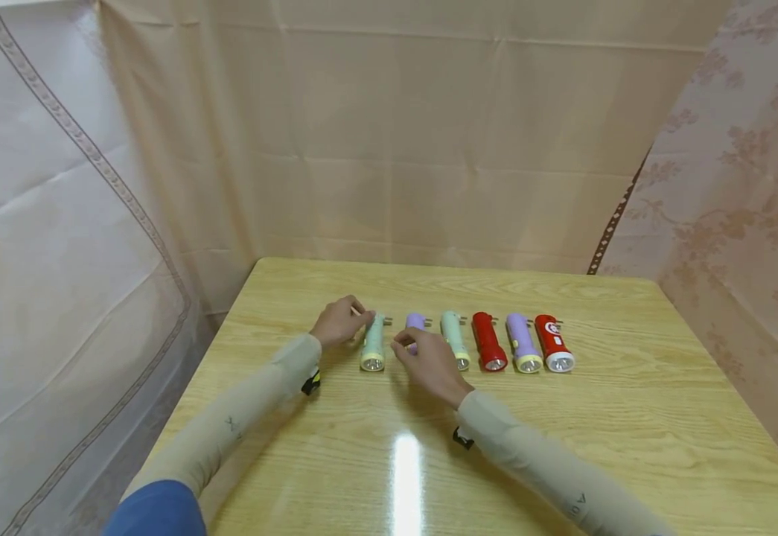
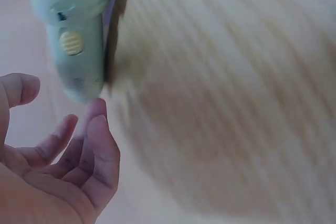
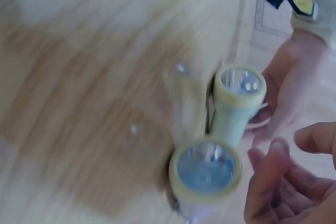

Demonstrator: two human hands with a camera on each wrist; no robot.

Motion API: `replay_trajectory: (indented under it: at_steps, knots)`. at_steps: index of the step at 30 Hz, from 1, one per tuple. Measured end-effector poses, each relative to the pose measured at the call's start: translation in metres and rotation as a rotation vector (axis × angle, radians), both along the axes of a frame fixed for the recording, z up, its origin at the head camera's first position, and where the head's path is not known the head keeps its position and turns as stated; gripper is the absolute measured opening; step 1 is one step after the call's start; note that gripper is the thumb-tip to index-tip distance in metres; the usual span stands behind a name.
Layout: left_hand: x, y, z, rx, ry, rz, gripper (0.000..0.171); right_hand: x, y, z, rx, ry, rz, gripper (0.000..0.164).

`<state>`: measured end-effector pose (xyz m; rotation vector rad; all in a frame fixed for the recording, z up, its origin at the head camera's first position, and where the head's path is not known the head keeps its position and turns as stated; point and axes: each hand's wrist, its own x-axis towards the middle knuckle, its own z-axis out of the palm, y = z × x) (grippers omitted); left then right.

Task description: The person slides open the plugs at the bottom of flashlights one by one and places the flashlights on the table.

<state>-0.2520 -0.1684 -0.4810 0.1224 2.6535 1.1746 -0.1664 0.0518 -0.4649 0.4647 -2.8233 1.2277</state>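
Observation:
Nearest my left hand (image 1: 342,321) is a mint flashlight (image 1: 373,344) with a pale yellow head, lying lens toward me at the row's left end. In the left wrist view, a fingertip is right at the tail of this flashlight (image 2: 79,72), while thumb and fingers stand apart. My right hand (image 1: 434,365) hovers over a purple flashlight (image 1: 415,320) and hides most of its body. The right wrist view shows the purple flashlight's yellow-rimmed lens (image 3: 206,169) beside loosely bent fingers (image 3: 270,177) with nothing between them.
Rightward along the row lie another mint flashlight (image 1: 452,335), a red one (image 1: 489,342), a second purple one (image 1: 523,339) and a red one with a white head (image 1: 552,339). All rest on a wooden table (image 1: 630,417). Cloth curtains (image 1: 442,149) hang behind and at both sides.

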Motion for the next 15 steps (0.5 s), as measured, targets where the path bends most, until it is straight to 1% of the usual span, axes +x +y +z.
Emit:
replay_trajectory:
  at_steps: [3,6,9,11,13,15]
  knots:
    - [0.005,-0.005,0.006,-0.073,0.117,-0.063,0.046,0.001,0.016,0.006,-0.003,0.022,-0.004,0.020]
    - [0.017,-0.007,0.015,-0.135,0.237,-0.173,0.050,0.002,0.034,0.012,0.017,0.048,-0.011,0.026]
    - [0.032,-0.006,0.025,-0.230,0.367,-0.308,0.055,0.005,0.054,0.019,0.047,0.065,-0.013,0.037]
    - [0.043,-0.005,0.031,-0.305,0.453,-0.379,0.059,0.008,0.067,0.023,0.081,0.076,-0.016,0.045]
    - [0.054,-0.003,0.034,-0.375,0.535,-0.425,0.063,0.013,0.080,0.025,0.123,0.091,-0.004,0.051]
    - [0.064,-0.001,0.037,-0.432,0.588,-0.448,0.067,0.020,0.092,0.024,0.173,0.115,0.008,0.055]
